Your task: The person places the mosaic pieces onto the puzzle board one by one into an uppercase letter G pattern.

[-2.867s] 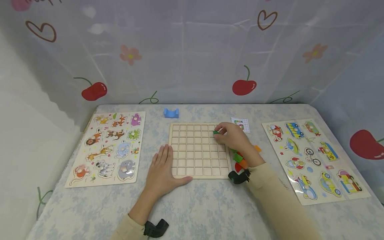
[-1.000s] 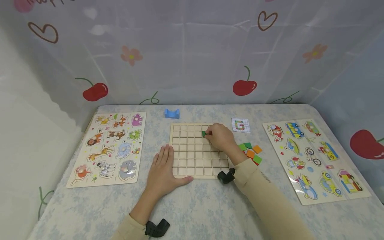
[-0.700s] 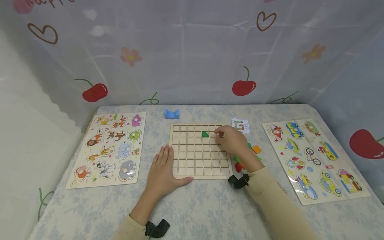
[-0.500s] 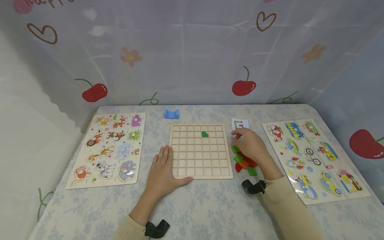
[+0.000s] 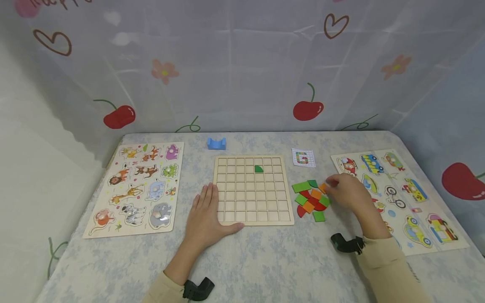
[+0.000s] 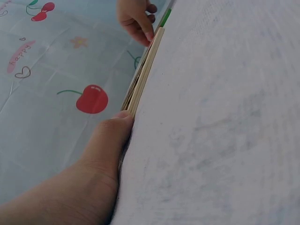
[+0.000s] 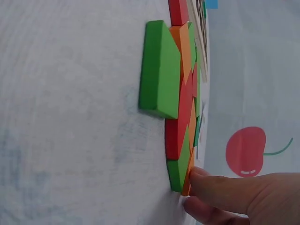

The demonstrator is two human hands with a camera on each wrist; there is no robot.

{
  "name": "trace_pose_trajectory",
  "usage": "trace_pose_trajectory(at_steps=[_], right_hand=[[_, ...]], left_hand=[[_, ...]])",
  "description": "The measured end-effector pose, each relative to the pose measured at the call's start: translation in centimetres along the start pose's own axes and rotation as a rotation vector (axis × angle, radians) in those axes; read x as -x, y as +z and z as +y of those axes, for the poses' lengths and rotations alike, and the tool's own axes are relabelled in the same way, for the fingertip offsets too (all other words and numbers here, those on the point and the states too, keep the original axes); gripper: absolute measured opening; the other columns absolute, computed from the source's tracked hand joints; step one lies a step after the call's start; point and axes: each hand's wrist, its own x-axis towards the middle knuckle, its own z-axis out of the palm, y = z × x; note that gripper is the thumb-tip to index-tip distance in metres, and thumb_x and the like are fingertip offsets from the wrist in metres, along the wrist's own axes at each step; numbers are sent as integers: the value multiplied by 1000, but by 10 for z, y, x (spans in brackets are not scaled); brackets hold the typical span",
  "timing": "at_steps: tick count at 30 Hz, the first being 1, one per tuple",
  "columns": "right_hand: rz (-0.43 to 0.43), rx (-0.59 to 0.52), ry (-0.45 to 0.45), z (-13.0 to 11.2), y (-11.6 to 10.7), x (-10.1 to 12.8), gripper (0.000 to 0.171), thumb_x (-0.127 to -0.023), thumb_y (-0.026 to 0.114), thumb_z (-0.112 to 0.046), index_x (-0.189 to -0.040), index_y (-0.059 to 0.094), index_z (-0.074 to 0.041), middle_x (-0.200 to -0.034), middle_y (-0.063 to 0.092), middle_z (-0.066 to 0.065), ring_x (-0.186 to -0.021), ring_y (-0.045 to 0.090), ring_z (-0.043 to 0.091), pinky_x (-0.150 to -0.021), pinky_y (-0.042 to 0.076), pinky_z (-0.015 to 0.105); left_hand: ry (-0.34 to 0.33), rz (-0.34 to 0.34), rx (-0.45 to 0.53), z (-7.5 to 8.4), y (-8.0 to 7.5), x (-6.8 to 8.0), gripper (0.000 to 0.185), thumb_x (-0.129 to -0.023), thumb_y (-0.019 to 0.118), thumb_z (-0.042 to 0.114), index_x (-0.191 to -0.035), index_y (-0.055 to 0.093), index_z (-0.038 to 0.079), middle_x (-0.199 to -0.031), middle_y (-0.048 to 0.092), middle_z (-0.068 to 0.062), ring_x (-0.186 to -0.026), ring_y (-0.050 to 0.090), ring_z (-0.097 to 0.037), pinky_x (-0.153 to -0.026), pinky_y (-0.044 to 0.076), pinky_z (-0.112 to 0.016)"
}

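Observation:
A wooden grid board lies mid-table with one green quarter-round piece set in a cell of its second row. My left hand lies flat at the board's front left corner, its thumb against the board's edge. Right of the board sits a pile of green, orange and red pieces. My right hand is at the pile's right side. Its fingertips pinch an orange piece at the pile's edge.
A small pattern card lies behind the pile and a blue arch block behind the board. An animal peg puzzle lies at the left, a vehicle peg puzzle at the right. A printed curtain walls the table.
My right hand set the green piece into the grid, let go, then drew back right to the pile and reached an orange piece. The left hand has stayed still.

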Motion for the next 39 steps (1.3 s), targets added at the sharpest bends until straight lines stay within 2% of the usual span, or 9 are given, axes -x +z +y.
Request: trace_pose_trajectory(at_steps=[5,9,15,22,25,32,35,39], right_hand=[[-30,-17,17,0,1,0,42,-95,64,-27,-127,64,0,-122,66,22,-106,60,36,-87,50,54],[-27,-27,-5,-2,1,0,40,-93,68,-28,-122,66,-1,-119,66,21,-102,59,34,-85,51,51],[-29,-84,-20,-4,2,0,29,-94,67,-23,-114,58,-5,-115,62,20,-97,55,33,-79,49,44],[16,-160,-7,-12,2,-5,24,-97,62,-22,-116,52,-11,-118,58,18,-92,53,30,-68,45,32],[37,-195,-47,-24,4,-13,22,-98,61,-21,-116,53,-11,-115,58,17,-88,54,29,-65,45,30],[37,-261,-201,-67,21,-34,21,-96,65,-18,-114,57,-10,-112,63,16,-91,56,28,-71,46,32],[8,-303,-226,-91,29,-41,20,-95,67,-20,-113,58,-13,-110,63,12,-82,54,27,-66,45,32],[-21,-314,-250,-121,41,-50,19,-95,68,-23,-111,59,-18,-110,63,7,-81,54,25,-66,44,33]], left_hand=[[-4,-1,-3,-2,1,0,137,-65,57,91,-159,10,2,-168,7,-12,-156,4,-27,-126,10,-48],[-6,2,-2,-2,1,0,137,-65,58,90,-159,10,2,-168,7,-13,-156,5,-27,-126,10,-48],[2,15,3,-1,0,0,137,-65,61,88,-158,12,1,-167,9,-14,-156,7,-29,-126,12,-49],[-6,-6,-5,-1,0,-1,137,-65,57,91,-159,9,3,-168,6,-12,-157,3,-26,-126,9,-47],[0,4,-2,-1,1,-1,137,-65,59,90,-159,10,2,-168,7,-13,-156,5,-27,-126,10,-48],[0,16,6,-1,0,0,136,-66,61,88,-158,12,1,-167,9,-14,-156,7,-28,-126,12,-49],[-2,13,2,-1,0,1,136,-66,60,88,-158,12,1,-168,9,-14,-156,6,-28,-126,12,-49],[-8,3,-1,-1,0,0,136,-66,58,90,-159,11,2,-168,8,-12,-156,5,-26,-126,11,-48]])
